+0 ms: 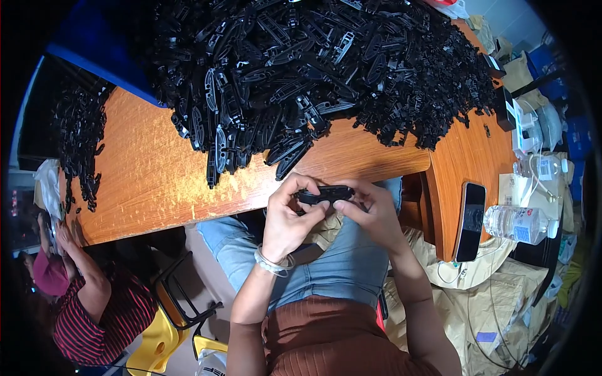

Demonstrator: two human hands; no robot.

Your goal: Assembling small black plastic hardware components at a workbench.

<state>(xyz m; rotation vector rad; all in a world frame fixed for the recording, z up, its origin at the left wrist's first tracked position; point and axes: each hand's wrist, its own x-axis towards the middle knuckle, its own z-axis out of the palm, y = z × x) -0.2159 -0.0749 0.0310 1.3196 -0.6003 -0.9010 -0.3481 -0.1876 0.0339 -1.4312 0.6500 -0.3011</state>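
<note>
Between my two hands, just off the table's near edge and above my lap, is a small elongated black plastic part (326, 194). My left hand (293, 212) grips its left end, thumb below and fingers curled over the top. My right hand (371, 210) pinches the right end the same way. Fingers cover both ends, so its exact kind is hard to make out. Beyond my hands a big heap of similar black plastic parts (276, 81) covers the far side of the table. A few long ones (291, 155) lie at the heap's near edge.
The wooden table (150, 169) has a worn patch at left. A phone (470, 222) and a clear water bottle (517, 224) lie at right, above brown paper bags (426, 301). A blue bin (106, 56) stands far left. A co-worker in a striped top (106, 313) sits at left.
</note>
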